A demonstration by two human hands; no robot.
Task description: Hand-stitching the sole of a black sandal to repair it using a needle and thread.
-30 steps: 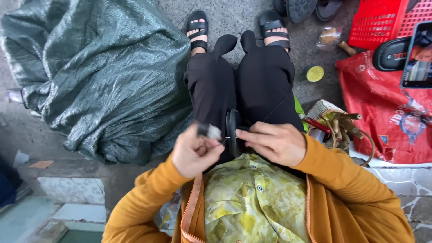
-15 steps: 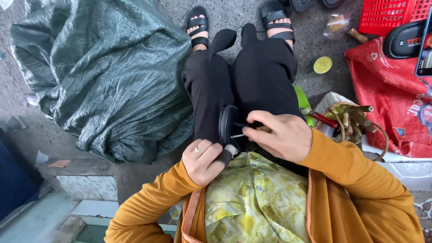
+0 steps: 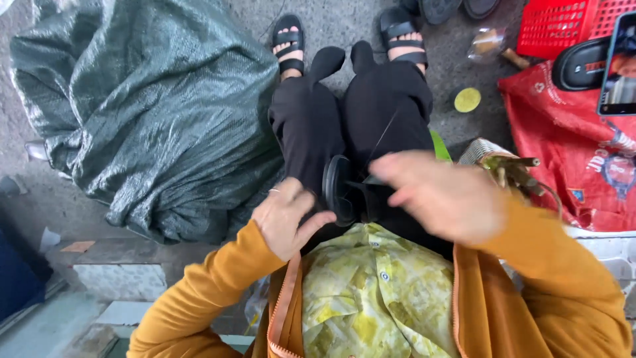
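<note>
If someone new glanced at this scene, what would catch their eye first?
Most likely the two hands in the middle: the left hand grips a round black disc-like object on the lap, while the right hand is blurred beside it. Next, the big crumpled green tarp bundle at left, and the red basket at upper right.

Right hand [image 3: 444, 195] is blurring with motion, fingers indistinct, grip unreadable. It is covering the 3 o'clock side of the round black rubber sandal sole [image 3: 338, 189]. Red plastic mesh basket [image 3: 563, 23] at 1 o'clock is running off the top edge.
</note>
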